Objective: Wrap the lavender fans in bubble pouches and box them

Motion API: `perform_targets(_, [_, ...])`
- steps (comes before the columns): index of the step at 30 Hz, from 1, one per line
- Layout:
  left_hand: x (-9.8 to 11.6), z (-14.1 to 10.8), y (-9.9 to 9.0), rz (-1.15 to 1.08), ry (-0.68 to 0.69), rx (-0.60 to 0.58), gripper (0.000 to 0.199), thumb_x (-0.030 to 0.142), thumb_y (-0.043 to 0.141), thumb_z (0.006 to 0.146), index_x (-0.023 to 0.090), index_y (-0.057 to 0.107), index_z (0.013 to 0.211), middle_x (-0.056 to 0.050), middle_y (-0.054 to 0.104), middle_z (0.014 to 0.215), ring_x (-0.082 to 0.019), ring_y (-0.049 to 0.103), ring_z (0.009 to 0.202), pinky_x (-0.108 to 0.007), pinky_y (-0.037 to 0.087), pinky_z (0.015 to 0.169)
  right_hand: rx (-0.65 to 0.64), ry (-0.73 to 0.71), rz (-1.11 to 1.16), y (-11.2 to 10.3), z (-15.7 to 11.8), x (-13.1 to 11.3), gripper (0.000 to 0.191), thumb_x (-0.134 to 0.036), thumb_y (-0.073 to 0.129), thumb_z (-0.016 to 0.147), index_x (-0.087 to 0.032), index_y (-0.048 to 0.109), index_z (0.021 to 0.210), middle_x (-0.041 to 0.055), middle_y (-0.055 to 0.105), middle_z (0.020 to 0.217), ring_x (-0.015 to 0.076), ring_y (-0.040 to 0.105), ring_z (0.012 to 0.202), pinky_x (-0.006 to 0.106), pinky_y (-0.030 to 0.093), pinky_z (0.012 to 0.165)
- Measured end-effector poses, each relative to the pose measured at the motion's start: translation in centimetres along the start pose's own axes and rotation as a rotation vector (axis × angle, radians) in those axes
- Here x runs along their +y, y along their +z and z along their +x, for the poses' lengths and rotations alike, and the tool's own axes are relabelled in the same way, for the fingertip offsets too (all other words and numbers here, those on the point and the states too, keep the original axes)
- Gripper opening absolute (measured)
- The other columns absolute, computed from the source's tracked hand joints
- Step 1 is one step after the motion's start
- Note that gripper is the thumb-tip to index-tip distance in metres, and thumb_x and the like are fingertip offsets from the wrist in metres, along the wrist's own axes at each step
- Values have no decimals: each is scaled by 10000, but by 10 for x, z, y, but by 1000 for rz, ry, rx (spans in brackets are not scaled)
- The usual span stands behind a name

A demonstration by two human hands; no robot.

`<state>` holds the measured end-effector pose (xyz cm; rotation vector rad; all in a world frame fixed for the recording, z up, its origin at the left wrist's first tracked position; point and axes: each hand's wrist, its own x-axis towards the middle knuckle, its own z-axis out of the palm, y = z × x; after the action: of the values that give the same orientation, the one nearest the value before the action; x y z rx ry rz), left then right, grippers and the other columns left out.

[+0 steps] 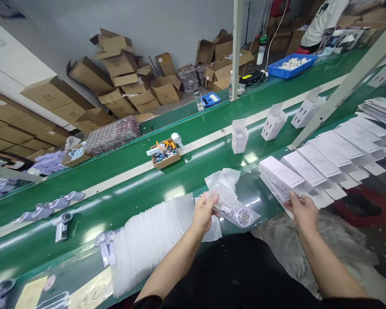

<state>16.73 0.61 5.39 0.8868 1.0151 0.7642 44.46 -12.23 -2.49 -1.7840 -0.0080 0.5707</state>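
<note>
My left hand [206,210] is closed on a clear bubble-wrap bag [223,201]. Inside it lies a pale, hair-dryer-shaped device [243,217], its round end pointing right. My right hand [304,210] pinches the near end of a white carton [281,174], the leftmost of a row of flat and part-folded cartons [333,148]. Left of my left hand, a long stack of bubble-wrap bags [154,231] fans along the bench edge. Another piece of bubble wrap [223,178] lies just behind the held bag.
Several open white cartons [239,136] stand on the green conveyor [199,163]. A small cardboard box of parts [166,157] sits farther back. Lavender devices [59,202] lie at left. A slanted metal post [341,86] rises at right. A blue tray [292,66] and a person [323,23] are beyond.
</note>
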Motion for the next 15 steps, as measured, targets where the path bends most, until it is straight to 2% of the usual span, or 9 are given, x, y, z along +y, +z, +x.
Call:
perform_targets(3, [16,9,-15,-238,-73,160,342,357,735,649,163,559,868,50,568,645,-56,508,465,-129,336,341,-121,-460,-439,-8,-33,-6,353,-515,636,709,-208,602,880,64,617,794,259,574,830,468,458,849])
perform_targets(5, [23,14,-16,-346,-109,183,340,331,749,645,164,561,874,44,581,677,-48,522,481,-116,349,346,-305,-764,-617,-3,-50,-6,304,-499,613,740,-224,629,870,86,605,841,292,538,915,498,401,914])
perform_targets(6, [25,16,-13,-379,-113,166,346,331,753,645,160,564,879,36,589,699,-48,531,495,-113,361,352,-409,-866,-642,2,-57,-4,289,-486,614,745,-232,635,880,91,587,859,295,525,936,494,399,920])
perform_targets(8, [23,20,-3,-386,-96,93,381,347,761,641,156,568,908,18,603,749,-57,553,536,-122,405,383,-585,-963,-657,17,-66,4,301,-470,631,736,-237,636,927,97,530,910,291,509,964,467,426,906])
perform_targets(9, [20,22,4,-358,-77,63,404,358,764,636,155,565,923,11,604,769,-65,560,556,-134,427,401,-628,-978,-658,25,-70,10,333,-467,639,730,-232,626,965,101,492,951,290,500,988,455,438,903])
perform_targets(11, [12,24,14,-253,-19,62,430,380,756,636,154,552,940,3,599,799,-82,564,587,-159,448,422,-621,-1005,-645,36,-76,21,404,-463,656,712,-213,588,1022,113,411,1047,299,470,1053,451,439,918])
perform_targets(15, [3,20,16,74,188,195,366,424,652,729,152,521,936,-3,566,800,-106,544,616,-199,447,461,-538,-1070,-581,41,-84,36,377,-398,620,758,-215,473,1052,134,305,1220,303,411,1160,472,416,950])
